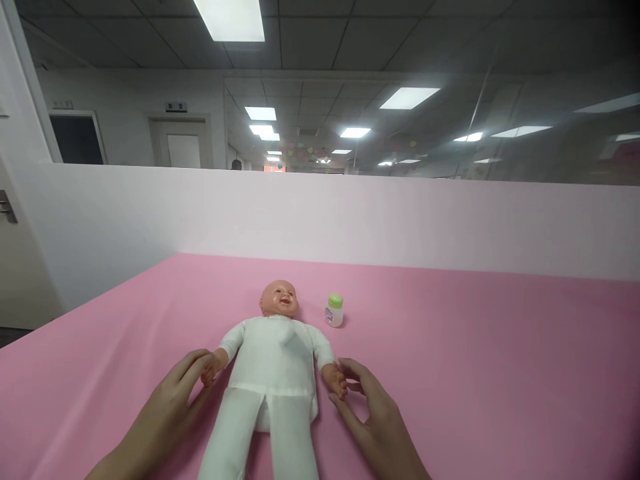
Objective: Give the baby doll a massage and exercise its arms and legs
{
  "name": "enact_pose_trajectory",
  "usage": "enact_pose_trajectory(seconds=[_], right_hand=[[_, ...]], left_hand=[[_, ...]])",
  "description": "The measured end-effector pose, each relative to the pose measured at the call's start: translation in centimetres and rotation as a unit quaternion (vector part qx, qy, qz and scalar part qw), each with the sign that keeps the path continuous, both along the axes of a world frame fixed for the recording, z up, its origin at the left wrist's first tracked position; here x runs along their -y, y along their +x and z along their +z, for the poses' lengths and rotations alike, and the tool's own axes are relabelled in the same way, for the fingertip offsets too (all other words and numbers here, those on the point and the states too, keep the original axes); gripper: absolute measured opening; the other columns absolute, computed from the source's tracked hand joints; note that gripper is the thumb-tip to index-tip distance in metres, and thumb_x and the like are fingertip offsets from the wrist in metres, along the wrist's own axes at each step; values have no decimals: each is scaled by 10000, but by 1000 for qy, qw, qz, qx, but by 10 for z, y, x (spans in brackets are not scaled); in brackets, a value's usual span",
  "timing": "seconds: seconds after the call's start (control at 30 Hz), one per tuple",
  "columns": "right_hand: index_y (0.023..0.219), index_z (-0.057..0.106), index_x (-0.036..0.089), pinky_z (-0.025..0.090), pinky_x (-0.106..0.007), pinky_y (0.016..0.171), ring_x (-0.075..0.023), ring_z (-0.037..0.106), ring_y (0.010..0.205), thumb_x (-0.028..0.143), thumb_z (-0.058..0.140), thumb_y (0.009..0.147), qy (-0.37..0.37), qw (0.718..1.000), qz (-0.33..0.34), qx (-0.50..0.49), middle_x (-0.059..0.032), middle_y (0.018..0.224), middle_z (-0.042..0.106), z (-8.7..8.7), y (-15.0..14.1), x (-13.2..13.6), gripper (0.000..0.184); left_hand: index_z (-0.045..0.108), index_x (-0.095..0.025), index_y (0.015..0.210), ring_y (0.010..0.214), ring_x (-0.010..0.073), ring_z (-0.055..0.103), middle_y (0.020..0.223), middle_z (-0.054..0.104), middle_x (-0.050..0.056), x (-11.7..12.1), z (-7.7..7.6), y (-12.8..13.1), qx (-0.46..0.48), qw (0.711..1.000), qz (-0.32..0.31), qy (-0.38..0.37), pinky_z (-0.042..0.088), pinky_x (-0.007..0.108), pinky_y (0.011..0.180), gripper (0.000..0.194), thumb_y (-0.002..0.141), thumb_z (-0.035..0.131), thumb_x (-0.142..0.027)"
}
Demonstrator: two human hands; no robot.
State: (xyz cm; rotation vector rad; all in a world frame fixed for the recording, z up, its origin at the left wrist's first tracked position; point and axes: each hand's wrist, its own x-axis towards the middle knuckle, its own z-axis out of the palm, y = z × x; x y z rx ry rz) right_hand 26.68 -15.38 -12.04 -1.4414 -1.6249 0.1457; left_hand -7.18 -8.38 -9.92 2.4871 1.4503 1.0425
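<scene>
A baby doll in white clothes lies on its back on the pink sheet, head away from me. My left hand rests beside the doll's right hand, fingers loosely curled around it. My right hand lies next to the doll's other hand, fingertips touching it, fingers apart. A small white bottle with a green cap stands upright to the right of the doll's head.
A low pale partition wall runs behind the pink surface. Beyond it is an office space with ceiling lights and doors. The pink surface's left edge drops off near a grey wall.
</scene>
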Motion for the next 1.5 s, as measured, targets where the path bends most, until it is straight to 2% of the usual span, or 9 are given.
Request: enact_pose_trajectory(seconds=[0.17, 0.47, 0.67, 0.8, 0.93, 1.13, 1.23, 1.37, 1.5], right_hand=[[1261, 499, 305, 594, -258, 839, -165, 679, 1021, 353, 529, 928, -18, 1000, 7, 2, -13, 1169, 672, 0, -2, 2, 338], [1241, 481, 306, 581, -284, 837, -167, 654, 1012, 300, 470, 958, -38, 998, 36, 33, -32, 1144, 641, -6, -3, 5, 283], [1163, 516, 276, 583, -304, 786, -180, 659, 923, 228, 456, 941, -22, 997, 46, 61, -46, 1035, 647, -8, -6, 4, 235], [1178, 525, 285, 582, -315, 807, -188, 651, 964, 192, 467, 919, -4, 996, 49, 71, -43, 1070, 648, -14, -6, 1, 281], [1204, 525, 280, 580, -333, 843, -200, 643, 1011, 176, 466, 915, 5, 995, 51, 83, -56, 1104, 645, -21, -4, 1, 313], [1226, 513, 283, 581, -333, 851, -195, 637, 1030, 178, 458, 922, 2, 995, 55, 88, -53, 1128, 641, -24, -3, 2, 327], [1215, 533, 282, 582, -332, 856, -197, 639, 1035, 185, 453, 923, -3, 995, 60, 80, -56, 1133, 642, -22, -4, 3, 318], [1178, 555, 275, 591, -339, 842, -198, 658, 993, 223, 461, 918, -17, 997, 54, 51, -54, 1087, 658, -16, -6, 2, 281], [1225, 529, 266, 597, -334, 853, -194, 679, 977, 325, 543, 893, -41, 998, 23, -43, -60, 1139, 663, -4, -3, -5, 337]], left_hand=[[597, -275, 994, 877, 150, 628, 1034, 636, 16, 2, -1, 1, 11, 999, 4, -30, 505, 242, 784, 173, 960, 495, -411], [566, -323, 1066, 985, 140, 590, 1147, 588, -11, -1, -19, -7, 14, 992, -31, -119, 453, 239, 875, 188, 994, 419, -416], [570, -296, 1096, 952, 167, 610, 1117, 610, 17, -1, -19, -7, -5, 991, -51, -121, 479, 266, 847, 220, 984, 428, -420], [596, -271, 1040, 915, 182, 625, 1069, 631, 37, 0, -19, -7, -3, 990, -58, -130, 505, 283, 836, 245, 982, 414, -424], [603, -272, 1130, 986, 200, 625, 1141, 626, 64, -1, -23, -8, -1, 990, -82, -119, 512, 296, 877, 282, 982, 406, -408], [620, -249, 1062, 906, 186, 629, 1051, 645, 63, -2, -27, -8, -7, 991, -83, -108, 520, 297, 856, 267, 979, 404, -382], [630, -246, 1027, 870, 182, 637, 1016, 657, 53, 0, -24, -6, -7, 991, -84, -101, 531, 288, 826, 256, 974, 417, -378], [630, -248, 928, 851, 178, 647, 986, 672, 33, 3, -9, -4, -4, 993, -72, -95, 537, 268, 775, 207, 953, 475, -383], [627, -266, 1011, 919, 184, 662, 1034, 690, 24, -8, 4, -6, 64, 994, -56, -64, 561, 297, 841, 169, 910, 574, -391]])
